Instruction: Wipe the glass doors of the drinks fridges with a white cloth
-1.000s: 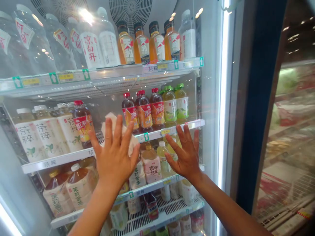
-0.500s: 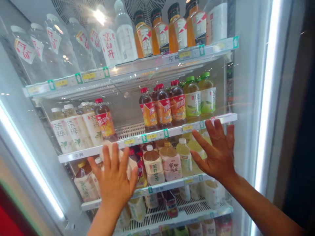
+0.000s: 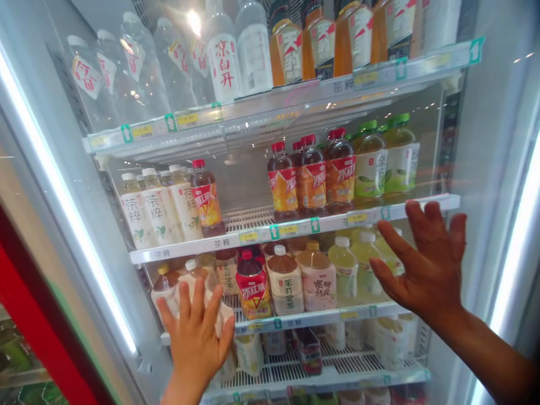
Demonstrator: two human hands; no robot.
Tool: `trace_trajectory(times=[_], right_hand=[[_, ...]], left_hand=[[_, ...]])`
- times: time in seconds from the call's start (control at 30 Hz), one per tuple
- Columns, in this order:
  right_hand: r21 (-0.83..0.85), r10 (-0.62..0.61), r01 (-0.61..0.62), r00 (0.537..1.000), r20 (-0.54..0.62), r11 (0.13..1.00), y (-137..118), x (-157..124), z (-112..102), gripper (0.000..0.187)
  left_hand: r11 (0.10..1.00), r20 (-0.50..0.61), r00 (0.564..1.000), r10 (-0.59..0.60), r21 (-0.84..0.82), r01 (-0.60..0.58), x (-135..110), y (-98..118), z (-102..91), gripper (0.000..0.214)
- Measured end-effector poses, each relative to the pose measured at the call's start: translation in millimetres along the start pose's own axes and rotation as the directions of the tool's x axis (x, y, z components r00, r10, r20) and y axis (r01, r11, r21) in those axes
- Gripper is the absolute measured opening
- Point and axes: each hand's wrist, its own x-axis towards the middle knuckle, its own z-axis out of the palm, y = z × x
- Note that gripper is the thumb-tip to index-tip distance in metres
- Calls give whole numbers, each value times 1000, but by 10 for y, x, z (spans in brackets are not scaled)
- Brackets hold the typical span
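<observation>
A glass-fronted drinks fridge stands before me. My left hand (image 3: 198, 332) is raised low in front of the glass, fingers stretched and spread. A pale crumpled cloth or tissue (image 3: 225, 315) shows behind its fingers and thumb, apparently pressed flat by the palm; most of it is hidden. On the right, my right hand (image 3: 430, 259) is open too, its fingers apart and nothing seen in it. It is in front of the middle shelf's right end, seemingly resting on the glass. Near the left hand, behind the glass, is a red-labelled tea bottle (image 3: 252, 289).
Clear water bottles (image 3: 137, 50) and amber bottles (image 3: 323, 42) line the top shelf. White-labelled bottles (image 3: 156, 211), red-capped bottles (image 3: 312, 174) and green-capped bottles (image 3: 371, 160) occupy the middle shelf. A bright light strip (image 3: 71, 214) runs down the left, beside a red frame (image 3: 46, 315).
The view has swung, so the shelves appear further right. My left hand and the cloth sit lower against the shelves, while my right hand keeps near the middle shelf's right end.
</observation>
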Motion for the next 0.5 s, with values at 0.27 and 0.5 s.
trace_trajectory(times=[0.27, 0.5], right_hand=[[-19, -12, 12, 1000, -2, 1000, 2, 7, -7, 62], [-25, -54, 54, 998, -17, 998, 3, 37, -16, 64]], left_hand=[[977, -61, 976, -211, 9, 212, 199, -424, -86, 83], [988, -58, 987, -153, 8, 153, 282, -395, -92, 81]])
